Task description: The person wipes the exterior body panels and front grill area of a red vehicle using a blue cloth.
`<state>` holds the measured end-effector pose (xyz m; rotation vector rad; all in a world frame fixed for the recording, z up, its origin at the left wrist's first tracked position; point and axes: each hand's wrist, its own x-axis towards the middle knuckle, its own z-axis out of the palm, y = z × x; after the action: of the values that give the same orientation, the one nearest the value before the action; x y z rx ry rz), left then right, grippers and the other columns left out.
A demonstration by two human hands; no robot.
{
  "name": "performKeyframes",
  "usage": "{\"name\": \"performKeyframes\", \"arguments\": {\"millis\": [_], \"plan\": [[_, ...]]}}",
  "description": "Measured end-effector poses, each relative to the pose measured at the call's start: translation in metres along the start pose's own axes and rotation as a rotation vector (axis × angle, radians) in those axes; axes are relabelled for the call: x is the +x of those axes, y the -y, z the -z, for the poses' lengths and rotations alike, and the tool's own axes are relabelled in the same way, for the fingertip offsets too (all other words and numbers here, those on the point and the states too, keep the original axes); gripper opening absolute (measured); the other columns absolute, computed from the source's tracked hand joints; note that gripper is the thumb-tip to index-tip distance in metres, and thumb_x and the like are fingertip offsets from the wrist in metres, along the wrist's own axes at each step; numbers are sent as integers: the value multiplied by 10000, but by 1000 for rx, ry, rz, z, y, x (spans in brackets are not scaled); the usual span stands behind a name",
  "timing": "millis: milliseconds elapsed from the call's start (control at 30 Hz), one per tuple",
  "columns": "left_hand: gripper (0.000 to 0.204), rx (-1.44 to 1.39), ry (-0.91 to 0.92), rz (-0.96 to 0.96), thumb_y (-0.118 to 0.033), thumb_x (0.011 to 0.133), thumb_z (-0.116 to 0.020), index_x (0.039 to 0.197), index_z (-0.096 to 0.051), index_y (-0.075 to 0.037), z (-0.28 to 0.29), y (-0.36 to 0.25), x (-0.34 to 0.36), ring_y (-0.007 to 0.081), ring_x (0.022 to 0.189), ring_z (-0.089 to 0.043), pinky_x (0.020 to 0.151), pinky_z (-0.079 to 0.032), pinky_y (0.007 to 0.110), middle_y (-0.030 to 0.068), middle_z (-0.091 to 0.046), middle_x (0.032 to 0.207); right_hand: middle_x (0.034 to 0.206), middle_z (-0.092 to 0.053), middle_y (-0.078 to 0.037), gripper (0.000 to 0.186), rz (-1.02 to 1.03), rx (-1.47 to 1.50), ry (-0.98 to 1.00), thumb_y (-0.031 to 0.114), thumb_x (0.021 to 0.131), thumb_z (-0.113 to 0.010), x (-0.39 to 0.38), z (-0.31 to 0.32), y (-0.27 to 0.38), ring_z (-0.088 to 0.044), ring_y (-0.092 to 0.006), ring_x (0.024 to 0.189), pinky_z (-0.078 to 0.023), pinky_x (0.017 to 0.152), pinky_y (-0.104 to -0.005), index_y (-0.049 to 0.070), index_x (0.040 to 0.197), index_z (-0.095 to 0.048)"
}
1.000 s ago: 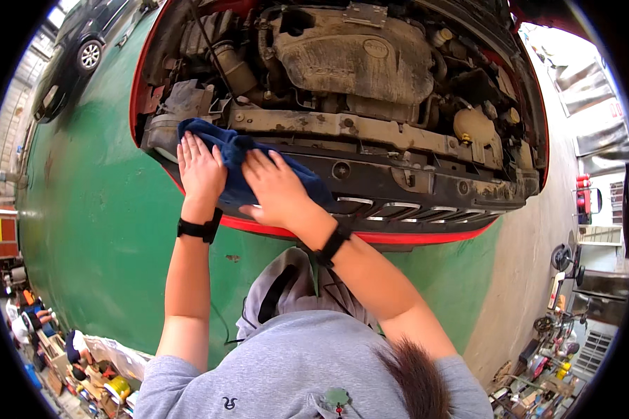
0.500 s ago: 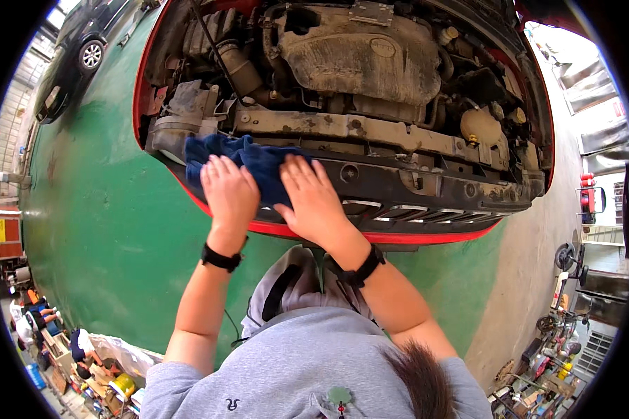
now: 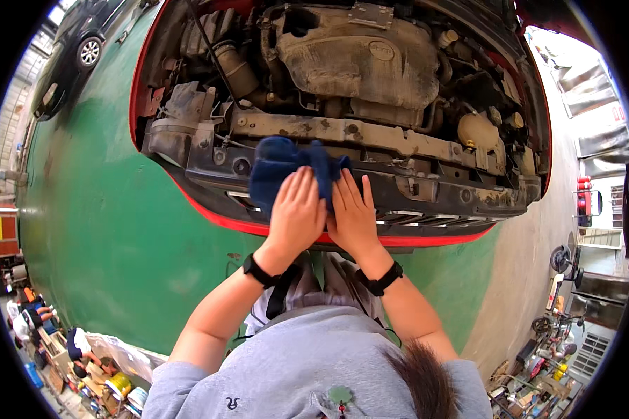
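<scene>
Workshop surroundings
Glossy green painted floor (image 3: 112,230), a parked black car (image 3: 73,52), a red fire extinguisher (image 3: 584,202), cluttered shelves of tools (image 3: 559,335).

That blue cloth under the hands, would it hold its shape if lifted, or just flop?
The blue cloth would probably flop: it lies bunched and folded under the left hand and right hand. It looks light, and likely slides along the front panel when pushed.

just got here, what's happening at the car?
A person presses both palms on a dark blue cloth laid against the dirty front crossmember of a red car with its engine bay open. The left hand and right hand lie flat side by side on the cloth's lower part, fingers spread, above the bumper.
</scene>
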<state>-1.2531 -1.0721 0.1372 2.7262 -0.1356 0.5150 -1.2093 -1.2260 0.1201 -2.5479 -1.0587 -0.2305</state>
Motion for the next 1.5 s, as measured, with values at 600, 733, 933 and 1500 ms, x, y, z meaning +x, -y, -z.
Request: {"name": "performKeyframes", "arguments": {"millis": [600,733,933,1500], "plan": [[465,20,75,-122,-184,896,-538,1264,-537,99,-52,-78,16,360,1335,-429,1147,-301,453,237,-493,1397,1350,-538,-195,511,-256,-248,-80,244,873,-573,-44,53,-49,-327,-322,1418,-170,1165,-580,-75,1270,-536],[519,27,74,9,-198,895,-539,1304,-493,117,-51,-65,19,369,1353,-406,1151,-295,452,251,-465,1416,1364,-513,-224,498,-101,-9,-135,220,888,-543,-42,21,-49,-339,-353,1404,-201,1157,-575,-91,1276,-514],[500,54,73,-35,-165,937,-465,1340,-446,130,-52,-75,25,393,1392,-341,1165,-254,471,272,-434,1429,1372,-524,-174,520,-36,-46,-123,278,881,-566,-42,39,-71,-319,-332,1418,-137,1172,-590,-40,1292,-534],[542,199,-61,156,-267,1007,-401,1452,-371,41,-81,-91,32,317,1428,-317,1183,-211,431,187,-350,1531,1337,-550,-232,502,-167,-148,-176,382,907,-517,-41,61,-102,-330,-344,1410,-93,1165,-614,26,1249,-613]]}}
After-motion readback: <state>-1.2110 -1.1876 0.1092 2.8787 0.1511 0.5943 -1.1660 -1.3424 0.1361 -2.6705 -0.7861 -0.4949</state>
